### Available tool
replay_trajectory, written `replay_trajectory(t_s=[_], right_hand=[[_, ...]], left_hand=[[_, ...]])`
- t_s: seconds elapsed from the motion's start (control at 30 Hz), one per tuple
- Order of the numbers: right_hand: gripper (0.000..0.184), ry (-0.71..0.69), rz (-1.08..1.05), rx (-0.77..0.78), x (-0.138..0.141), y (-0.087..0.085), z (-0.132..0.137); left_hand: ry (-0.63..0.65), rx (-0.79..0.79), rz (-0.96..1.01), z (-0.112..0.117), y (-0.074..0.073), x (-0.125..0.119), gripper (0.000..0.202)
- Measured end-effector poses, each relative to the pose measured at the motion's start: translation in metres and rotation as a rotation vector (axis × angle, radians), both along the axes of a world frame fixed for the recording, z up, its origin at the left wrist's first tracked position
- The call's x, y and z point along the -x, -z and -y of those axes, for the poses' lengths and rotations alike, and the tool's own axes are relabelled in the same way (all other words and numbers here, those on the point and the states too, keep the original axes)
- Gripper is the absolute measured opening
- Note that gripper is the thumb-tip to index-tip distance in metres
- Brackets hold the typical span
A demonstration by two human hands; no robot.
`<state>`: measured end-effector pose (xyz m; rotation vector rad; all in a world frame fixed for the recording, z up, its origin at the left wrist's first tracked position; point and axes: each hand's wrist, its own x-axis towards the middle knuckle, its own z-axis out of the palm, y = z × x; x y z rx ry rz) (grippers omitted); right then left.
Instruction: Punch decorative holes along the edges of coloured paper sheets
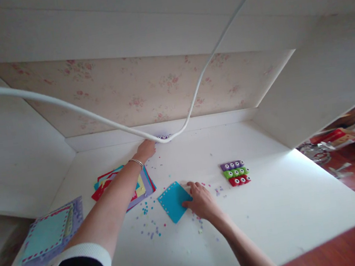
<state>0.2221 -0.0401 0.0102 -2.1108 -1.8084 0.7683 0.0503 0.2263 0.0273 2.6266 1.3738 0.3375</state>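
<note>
At the back of the desk my left hand [147, 149] reaches to a small purple strip with round eyes [164, 137]. Its fingers are curled at the strip's left end, and a white cable partly covers both. My right hand [201, 200] rests at the right corner of a blue square sheet [174, 203] with small holes along its edges. The thumb lies on the sheet; the other fingers are spread from it, just past the edge. Under my left forearm is a pile of coloured sheets [145, 186], partly hidden. Tiny coloured paper dots [152, 231] lie scattered around the blue sheet.
Purple, green and red strips with eyes [236, 172] lie in rows on the right of the white desk [290, 205]. Sheets with dotted borders [48, 237] lie at the left. A white cable [74, 107] hangs across the view. Side panels flank the desk.
</note>
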Motion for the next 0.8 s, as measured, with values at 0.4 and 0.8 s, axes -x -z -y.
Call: replay_trajectory(t_s=[0.4,0.8], right_hand=[[0.019,-0.029,-0.117,-0.048,-0.018,0.002,0.006],[0.038,0.239,-0.891,0.104,-0.009,0.018,0.011]], left_hand=[[-0.014,0.045,0.076,0.094,-0.012,0.046,0.024],[-0.103,0.294,0.603,0.248,0.039,0.087,0.025]])
